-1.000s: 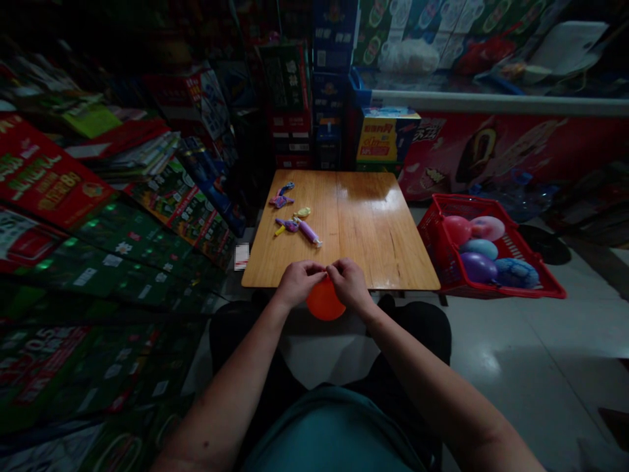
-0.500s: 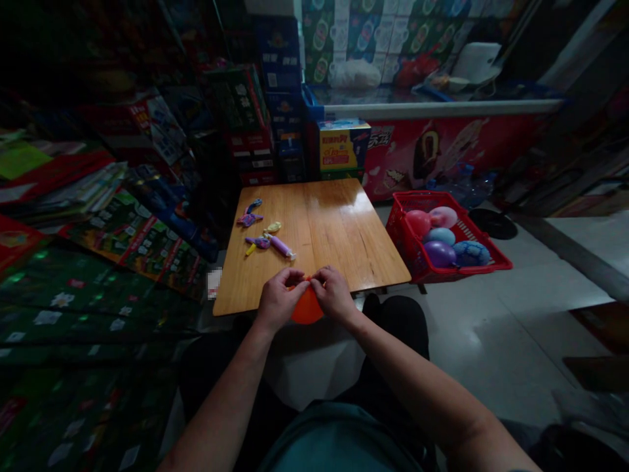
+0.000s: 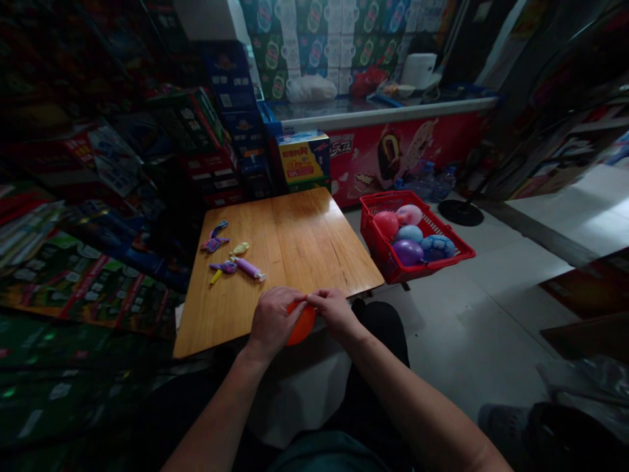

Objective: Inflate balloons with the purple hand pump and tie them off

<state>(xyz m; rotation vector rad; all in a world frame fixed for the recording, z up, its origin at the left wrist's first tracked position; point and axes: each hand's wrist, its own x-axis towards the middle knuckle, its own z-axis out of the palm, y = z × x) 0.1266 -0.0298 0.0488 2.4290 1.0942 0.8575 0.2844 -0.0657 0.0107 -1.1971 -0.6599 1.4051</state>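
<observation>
An orange balloon (image 3: 301, 328), partly inflated, hangs between my hands just off the near edge of the wooden table (image 3: 304, 242). My left hand (image 3: 276, 322) is closed around its left side and neck. Thumb and fingers of my right hand (image 3: 334, 308) pinch the neck from the right. On the table's left part lie a small purple balloon pump (image 3: 248, 268), a pale yellow uninflated balloon (image 3: 240, 249) and several limp purple and blue balloons (image 3: 215, 245). A short yellow piece (image 3: 215, 277) lies near the pump.
A red basket (image 3: 369, 229) with several inflated balloons stands on the floor right of the table. Boxes (image 3: 304, 159) and a red-fronted freezer (image 3: 363, 157) stand behind. Stacked green cartons (image 3: 59, 367) line the left. A dark bin (image 3: 565, 426) is at lower right.
The view has turned to the right, so the table and basket sit further left. My right fingers have drawn slightly away from my left hand, still pinching the orange balloon's neck.
</observation>
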